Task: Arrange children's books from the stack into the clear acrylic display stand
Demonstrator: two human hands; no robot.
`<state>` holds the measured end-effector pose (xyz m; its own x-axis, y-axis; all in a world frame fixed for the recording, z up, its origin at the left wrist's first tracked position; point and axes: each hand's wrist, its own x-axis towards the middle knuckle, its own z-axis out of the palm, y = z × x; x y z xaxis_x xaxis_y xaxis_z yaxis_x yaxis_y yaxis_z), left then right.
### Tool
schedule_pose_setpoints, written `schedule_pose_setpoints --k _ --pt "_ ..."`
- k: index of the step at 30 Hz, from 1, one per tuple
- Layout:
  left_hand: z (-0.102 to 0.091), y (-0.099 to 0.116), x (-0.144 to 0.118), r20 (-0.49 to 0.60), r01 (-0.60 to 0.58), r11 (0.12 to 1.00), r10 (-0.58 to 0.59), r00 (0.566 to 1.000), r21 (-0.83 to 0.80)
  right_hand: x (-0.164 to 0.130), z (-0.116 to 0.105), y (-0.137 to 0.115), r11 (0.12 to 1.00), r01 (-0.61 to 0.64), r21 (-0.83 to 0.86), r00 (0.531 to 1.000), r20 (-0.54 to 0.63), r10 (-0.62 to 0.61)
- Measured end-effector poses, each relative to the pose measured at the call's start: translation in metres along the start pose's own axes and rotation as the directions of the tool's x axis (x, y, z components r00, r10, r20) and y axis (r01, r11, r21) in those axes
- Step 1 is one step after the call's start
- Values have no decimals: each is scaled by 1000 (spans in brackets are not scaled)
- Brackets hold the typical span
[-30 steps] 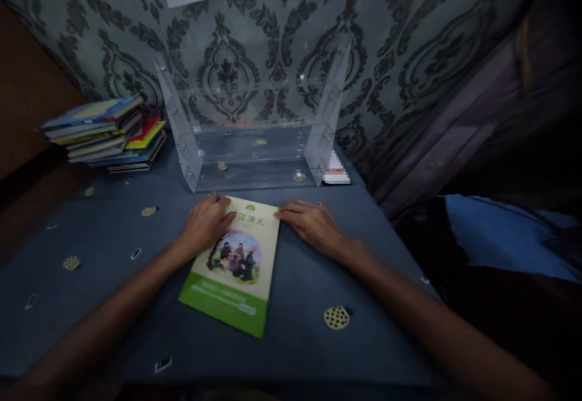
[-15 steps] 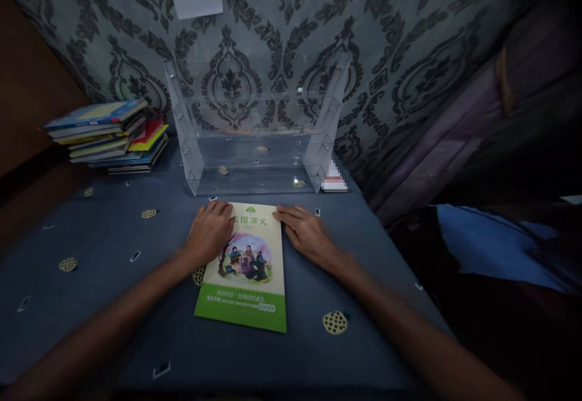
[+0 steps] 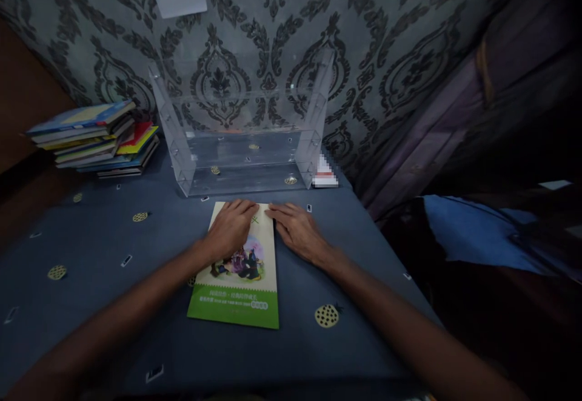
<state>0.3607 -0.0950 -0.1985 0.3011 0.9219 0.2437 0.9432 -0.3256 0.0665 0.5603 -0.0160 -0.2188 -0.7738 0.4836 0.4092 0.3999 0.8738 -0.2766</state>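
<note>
Head view: left hand (image 3: 231, 228) flat on the green book (image 3: 236, 279), right hand (image 3: 295, 231) at its edge, fingers spread, nothing gripped.

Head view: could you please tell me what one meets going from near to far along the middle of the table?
Green-edged book → left hand resting on its far end → clear acrylic rack → patterned wall.

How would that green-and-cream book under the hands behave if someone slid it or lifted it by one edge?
The book looks thin with a soft cover, so lifted by one edge it would probably bend rather than stay rigid. It lies flat on the blue cloth, so it should slide, perhaps dragging the fabric a little. It seems light, and too flat to roll or tip.
</note>
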Motion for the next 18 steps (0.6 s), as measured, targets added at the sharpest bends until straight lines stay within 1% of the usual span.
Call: schedule_pose_setpoints --k 4,7,12,18 --pt "4 -2 9 18 -84 996 85 996 -43 0 -1 -1 1000 -4 1 1000 4 4" --pt "7 -6 11 -4 -123 989 123 992 -80 0 0 -1 1000 -18 15 1000 -6 18" --pt "12 -12 10 -55 -143 980 136 989 -136 -2 3 2 999 -24 36 999 -22 25" --pt "14 -14 10 -119 -184 956 160 980 -227 -3 3 10 996 -8 85 1000 1 8"
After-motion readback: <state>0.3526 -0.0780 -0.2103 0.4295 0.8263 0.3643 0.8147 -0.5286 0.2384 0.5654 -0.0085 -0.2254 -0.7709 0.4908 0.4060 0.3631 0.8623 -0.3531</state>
